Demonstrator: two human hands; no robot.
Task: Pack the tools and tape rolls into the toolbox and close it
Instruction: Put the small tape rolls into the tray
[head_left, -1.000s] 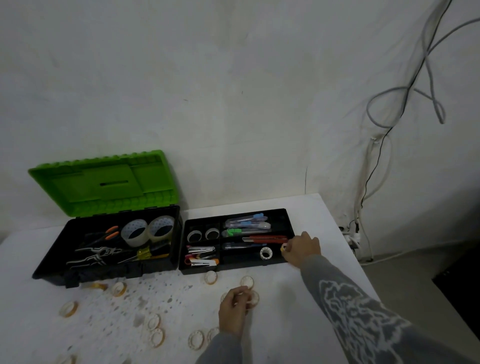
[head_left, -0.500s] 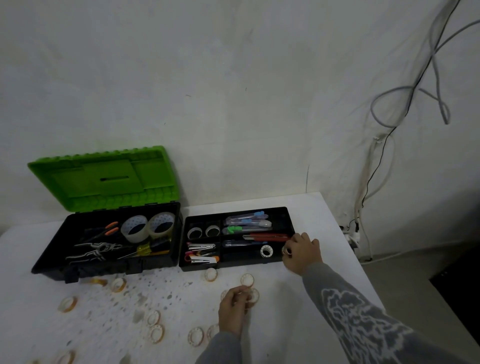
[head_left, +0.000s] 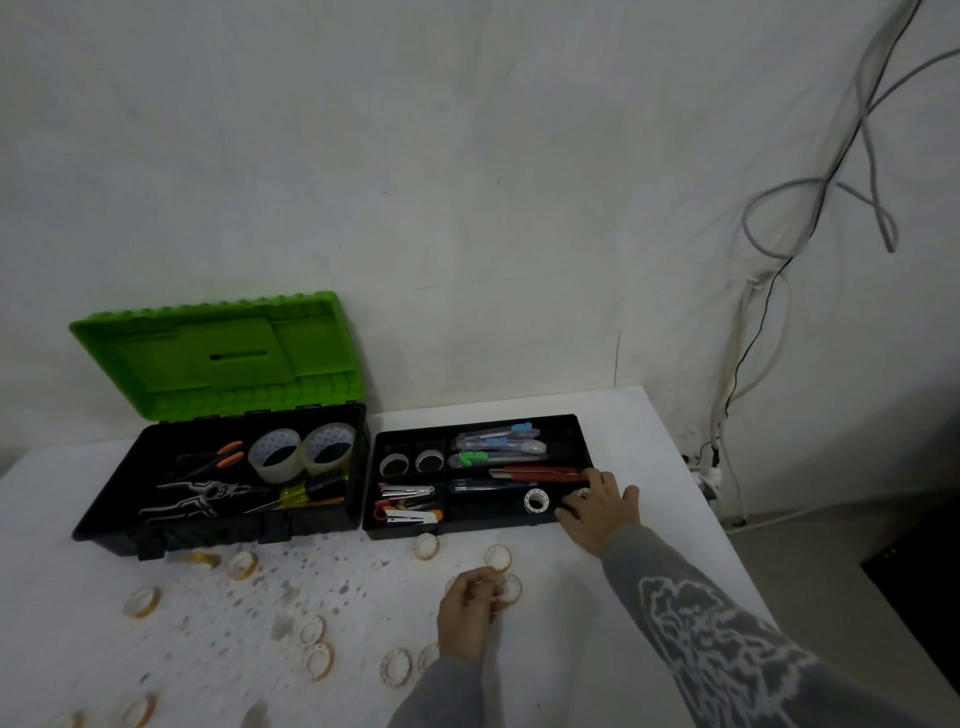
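The black toolbox (head_left: 119, 512) with its green lid (head_left: 218, 353) raised stands at the left. It holds two large clear tape rolls (head_left: 301, 453), pliers and a yellow screwdriver. To its right lies the black tray (head_left: 582, 439) with cutters, pens, staplers and small rolls. Above the tray's right front compartment, my right hand (head_left: 597, 506) pinches a small white tape roll (head_left: 583, 493), near another small roll (head_left: 535, 500). On the table in front, my left hand (head_left: 467, 616) grips a small amber tape roll (head_left: 508, 590).
Several small amber tape rolls (head_left: 311, 647) lie scattered over the stained white table (head_left: 571, 649). The table's right edge runs close past my right arm. Cables (head_left: 753, 332) hang down the wall at the right, and the wall stands right behind the toolbox.
My right hand has carried the small roll a little further in over the tray's right front compartment, and its fingers have spread. My left hand has stayed on the rolls.
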